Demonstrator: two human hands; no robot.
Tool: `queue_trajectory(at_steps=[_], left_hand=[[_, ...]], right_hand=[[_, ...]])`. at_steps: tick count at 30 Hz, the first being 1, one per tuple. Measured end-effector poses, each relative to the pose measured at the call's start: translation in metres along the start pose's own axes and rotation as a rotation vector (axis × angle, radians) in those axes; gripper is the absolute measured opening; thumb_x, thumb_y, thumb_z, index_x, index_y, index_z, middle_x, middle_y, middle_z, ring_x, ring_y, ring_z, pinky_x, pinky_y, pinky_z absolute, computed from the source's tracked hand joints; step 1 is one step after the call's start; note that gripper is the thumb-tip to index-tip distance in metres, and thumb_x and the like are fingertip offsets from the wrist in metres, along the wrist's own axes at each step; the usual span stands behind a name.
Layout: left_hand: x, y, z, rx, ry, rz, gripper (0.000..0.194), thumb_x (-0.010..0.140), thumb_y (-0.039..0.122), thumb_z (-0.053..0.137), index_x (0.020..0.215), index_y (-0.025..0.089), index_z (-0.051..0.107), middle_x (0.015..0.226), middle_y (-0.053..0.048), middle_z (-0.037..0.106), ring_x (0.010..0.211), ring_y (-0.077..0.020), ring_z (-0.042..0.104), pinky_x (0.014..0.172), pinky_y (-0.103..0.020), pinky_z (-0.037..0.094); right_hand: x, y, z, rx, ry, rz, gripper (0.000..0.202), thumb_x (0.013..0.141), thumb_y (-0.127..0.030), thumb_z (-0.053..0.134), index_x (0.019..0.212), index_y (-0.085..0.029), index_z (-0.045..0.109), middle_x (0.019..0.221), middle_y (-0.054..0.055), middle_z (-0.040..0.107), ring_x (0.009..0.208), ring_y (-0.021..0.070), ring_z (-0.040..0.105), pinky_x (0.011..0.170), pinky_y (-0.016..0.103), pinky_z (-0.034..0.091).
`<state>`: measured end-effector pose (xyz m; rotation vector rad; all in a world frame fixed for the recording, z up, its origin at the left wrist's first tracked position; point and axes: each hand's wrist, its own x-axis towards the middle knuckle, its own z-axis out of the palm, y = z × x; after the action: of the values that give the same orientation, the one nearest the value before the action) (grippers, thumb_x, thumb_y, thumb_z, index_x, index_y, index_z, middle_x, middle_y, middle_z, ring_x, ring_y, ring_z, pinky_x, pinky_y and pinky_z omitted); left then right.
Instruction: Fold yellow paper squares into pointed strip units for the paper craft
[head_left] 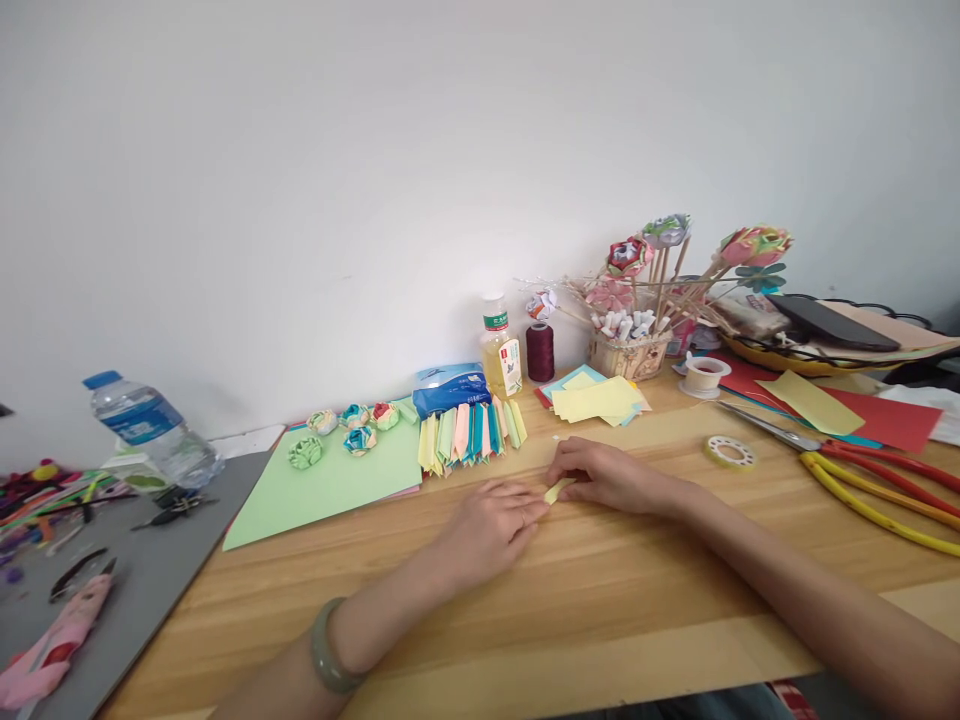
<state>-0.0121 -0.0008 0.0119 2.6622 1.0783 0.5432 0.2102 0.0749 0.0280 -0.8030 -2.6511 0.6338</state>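
A small folded strip of yellow paper (556, 491) lies between my two hands over the wooden table (585, 590). My right hand (596, 476) has its fingers closed on the strip's right side. From the left, my left hand (495, 527) rests with its fingers together at the strip's other end, its fingertips partly over it. Behind them stands a row of folded colored paper pieces (469, 437). Flat yellow and blue paper sheets (598, 399) are stacked behind my right hand.
Green paper (330, 480) with paper flowers (360, 439) lies left. Scissors (787, 432) and a tape roll (730, 452) sit right. At the back are a glue bottle (500, 350), thread spool (540, 352) and flower basket (628, 357). A water bottle (154, 425) leans left.
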Motion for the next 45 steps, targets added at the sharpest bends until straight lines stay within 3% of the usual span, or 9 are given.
queue_trajectory(at_steps=[2,5,10,14,19,23,29,36,45], left_hand=[[0.000,-0.002,0.002,0.018,0.025,0.012,0.036,0.092,0.014,0.037,0.123,0.016,0.054,0.120,-0.008,0.061,0.113,-0.0188,0.055,0.101,-0.035,0.039],[0.002,-0.002,0.003,0.008,0.063,-0.103,0.033,0.092,0.018,0.039,0.121,0.015,0.055,0.117,-0.009,0.061,0.109,-0.0215,0.055,0.097,-0.036,0.042],[0.007,0.005,-0.001,-0.029,0.118,-0.293,0.024,0.093,0.022,0.038,0.089,0.017,0.062,0.092,-0.008,0.064,0.088,-0.0223,0.059,0.080,-0.036,0.046],[0.008,0.009,-0.004,-0.138,0.128,-0.399,0.018,0.091,0.022,0.041,0.085,0.019,0.058,0.081,-0.003,0.064,0.075,-0.0190,0.058,0.070,-0.030,0.043],[0.009,0.002,-0.005,-0.384,0.130,-0.493,0.018,0.087,0.031,0.048,0.077,0.019,0.058,0.062,0.003,0.060,0.062,-0.0151,0.056,0.063,-0.026,0.041],[0.012,-0.006,-0.003,-0.633,0.110,-0.550,0.018,0.086,0.030,0.048,0.080,0.016,0.058,0.065,0.001,0.063,0.059,-0.0119,0.056,0.059,-0.023,0.044],[0.014,-0.011,-0.003,-0.893,0.114,-0.629,0.027,0.078,0.040,0.060,0.074,0.013,0.057,0.066,-0.004,0.066,0.054,-0.0106,0.057,0.056,-0.023,0.047],[0.011,-0.010,-0.002,-1.031,0.172,-0.655,0.037,0.071,0.048,0.068,0.071,0.012,0.060,0.069,-0.008,0.069,0.058,-0.0134,0.062,0.061,-0.025,0.049],[0.010,-0.011,-0.001,-1.145,0.236,-0.680,0.034,0.070,0.041,0.070,0.084,0.009,0.066,0.075,-0.010,0.071,0.069,-0.0178,0.065,0.069,-0.029,0.049]], right_hand=[[0.001,-0.006,0.004,-0.057,0.014,-0.021,0.024,0.088,-0.035,0.049,0.092,-0.018,0.066,0.088,0.008,0.060,0.082,0.0195,0.055,0.071,0.030,0.042],[0.002,-0.014,0.009,-0.137,0.036,-0.057,0.030,0.093,-0.033,0.039,0.087,-0.017,0.064,0.085,0.008,0.059,0.082,0.0205,0.053,0.074,0.032,0.040],[0.006,-0.030,0.021,-0.182,0.059,-0.053,0.030,0.093,-0.031,0.037,0.090,-0.015,0.062,0.086,0.011,0.060,0.080,0.0216,0.054,0.073,0.034,0.039],[0.007,-0.037,0.023,-0.101,0.029,-0.012,0.031,0.093,-0.030,0.035,0.095,-0.014,0.062,0.086,0.013,0.063,0.079,0.0224,0.056,0.070,0.033,0.039],[0.006,-0.029,0.009,0.153,-0.108,0.027,0.040,0.094,-0.038,0.035,0.072,-0.016,0.060,0.064,0.003,0.059,0.058,0.0137,0.052,0.059,0.025,0.040],[0.004,-0.017,-0.001,0.390,-0.203,0.077,0.049,0.093,-0.049,0.032,0.068,-0.015,0.056,0.064,0.002,0.058,0.057,0.0110,0.050,0.058,0.023,0.042],[0.004,-0.003,-0.004,0.602,-0.215,0.171,0.046,0.085,-0.058,0.044,0.072,-0.015,0.054,0.065,0.002,0.058,0.055,0.0098,0.049,0.054,0.023,0.040],[0.005,0.002,-0.003,0.749,-0.191,0.239,0.045,0.078,-0.058,0.054,0.075,-0.014,0.058,0.068,0.003,0.062,0.060,0.0116,0.055,0.059,0.026,0.043],[0.005,0.002,-0.011,0.860,-0.230,0.290,0.044,0.075,-0.052,0.060,0.088,-0.010,0.065,0.080,0.009,0.069,0.069,0.0143,0.062,0.069,0.028,0.048]])
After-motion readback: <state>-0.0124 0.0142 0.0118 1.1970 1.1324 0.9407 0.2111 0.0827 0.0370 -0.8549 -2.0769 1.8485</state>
